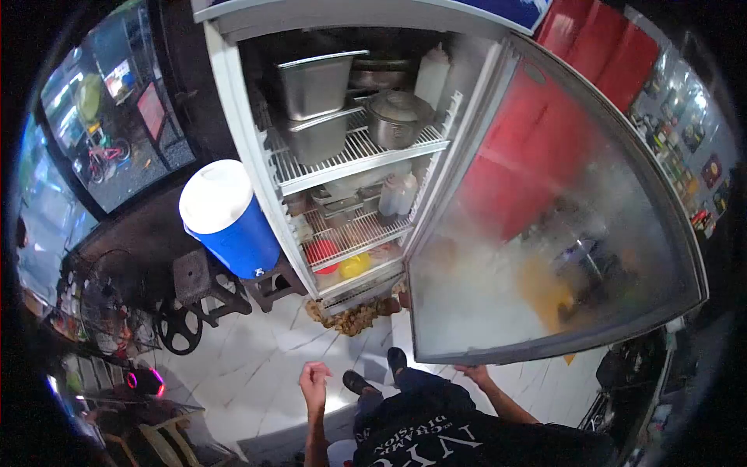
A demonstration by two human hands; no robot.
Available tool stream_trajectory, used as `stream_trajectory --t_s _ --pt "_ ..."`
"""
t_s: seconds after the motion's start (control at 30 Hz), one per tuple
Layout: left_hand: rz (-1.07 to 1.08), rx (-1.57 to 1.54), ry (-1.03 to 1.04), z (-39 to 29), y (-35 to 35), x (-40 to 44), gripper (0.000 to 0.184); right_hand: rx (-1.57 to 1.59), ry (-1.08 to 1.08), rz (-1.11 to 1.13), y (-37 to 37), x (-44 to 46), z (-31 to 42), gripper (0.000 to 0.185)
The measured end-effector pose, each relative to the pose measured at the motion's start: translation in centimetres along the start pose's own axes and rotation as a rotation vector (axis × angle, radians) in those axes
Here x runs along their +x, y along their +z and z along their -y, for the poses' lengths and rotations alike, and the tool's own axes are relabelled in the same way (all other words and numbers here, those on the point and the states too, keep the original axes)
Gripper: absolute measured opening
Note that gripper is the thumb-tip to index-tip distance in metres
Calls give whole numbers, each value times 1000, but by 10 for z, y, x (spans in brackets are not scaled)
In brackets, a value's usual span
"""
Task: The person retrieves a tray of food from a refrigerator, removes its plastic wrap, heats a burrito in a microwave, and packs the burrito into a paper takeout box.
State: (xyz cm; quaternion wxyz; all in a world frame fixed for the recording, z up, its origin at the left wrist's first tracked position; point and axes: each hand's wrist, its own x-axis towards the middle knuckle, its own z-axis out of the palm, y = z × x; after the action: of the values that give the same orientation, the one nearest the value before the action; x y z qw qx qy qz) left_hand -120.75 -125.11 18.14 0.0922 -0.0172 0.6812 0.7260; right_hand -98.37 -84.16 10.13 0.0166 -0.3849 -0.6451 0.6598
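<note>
A tall upright refrigerator (366, 180) stands in front of me with its fogged glass door (498, 296) swung wide to the right. My left hand (314, 377) is raised in front of the fridge, its fingers loosely bent, with nothing visible in it. My right hand (473, 372) is at the door's lower edge, which partly hides it; whether it touches the door I cannot tell. On the upper rack sit stacked steel containers (317, 86), a lidded metal pot (395, 121) and a white squeeze bottle (433, 76). Lower down are bottles of dark liquid (398, 194), a red item (321, 254) and a yellow item (354, 266).
A blue cooler with a white lid (233, 222) rests on a dark stool to the left, beside another stool (204, 284). Brownish, bumpy items (354, 317) lie on the tiled floor at the fridge's base. A glowing pink-ringed device (145, 381) is at lower left.
</note>
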Motion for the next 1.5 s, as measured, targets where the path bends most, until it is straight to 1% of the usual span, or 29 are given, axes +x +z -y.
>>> stream_trajectory --t_s 0.03,0.1,0.13,0.17,0.23,0.33,0.43,0.5,0.53,0.57,0.6,0.63,0.7,0.8,0.9,1.0,1.1,1.2,1.3,1.4,1.5 --pt "11 17 9 -10 3 9 4 -2 -87 -81 -15 7 -20 49" --pt "16 49 29 -36 13 21 4 -217 -308 -398 -28 0 -19 35" --pt "11 49 43 -43 18 27 5 -380 -203 -500 -38 -3 -12 38" --pt "5 47 61 -49 24 30 5 -285 -271 -492 -50 -1 -9 40" --pt "20 57 43 -51 38 29 5 -350 -273 -485 -69 -4 12 32" --pt "76 16 6 -31 66 27 6 -506 -215 -419 -96 7 5 32" --pt "158 -12 -45 -18 100 12 8 -472 -242 -389 -108 10 7 29" --pt "213 33 -114 -22 120 0 9 -719 -427 -417 -108 10 10 30" --pt "258 10 -72 -19 128 -4 9 -748 -453 -467 -111 13 -3 33" --pt "303 -14 -33 -18 135 -8 9 -607 -296 -481 -108 15 -3 32" --pt "322 16 -81 -19 139 -12 9 -621 -325 -444 -109 13 0 28" --pt "341 42 -119 -21 143 -12 10 -595 -326 -488 -112 17 -8 24" --pt "370 32 -141 -23 145 -12 11 -503 -307 -513 -106 14 8 20" --pt "335 38 -140 -19 140 -5 11 -333 -265 -521 -114 25 -6 17" --pt "303 56 -142 -19 127 2 10 -537 -352 -486 -125 27 -14 17" --pt "255 61 -129 -23 121 10 9 -397 -304 -532 -123 33 -16 18" --pt "246 66 -84 -17 119 14 11 -467 -210 -493 -128 32 -13 20" --pt "242 59 -102 -16 119 13 11 -366 -185 -467 -127 31 -7 23" --pt "234 85 -143 -17 123 12 11 -245 -196 -455 -126 31 -8 20" --pt "240 85 -154 -16 126 13 11 -306 -178 -456 -128 31 -7 22" --pt "261 52 -110 -14 127 14 12 -286 -136 -460 -130 32 -6 29"
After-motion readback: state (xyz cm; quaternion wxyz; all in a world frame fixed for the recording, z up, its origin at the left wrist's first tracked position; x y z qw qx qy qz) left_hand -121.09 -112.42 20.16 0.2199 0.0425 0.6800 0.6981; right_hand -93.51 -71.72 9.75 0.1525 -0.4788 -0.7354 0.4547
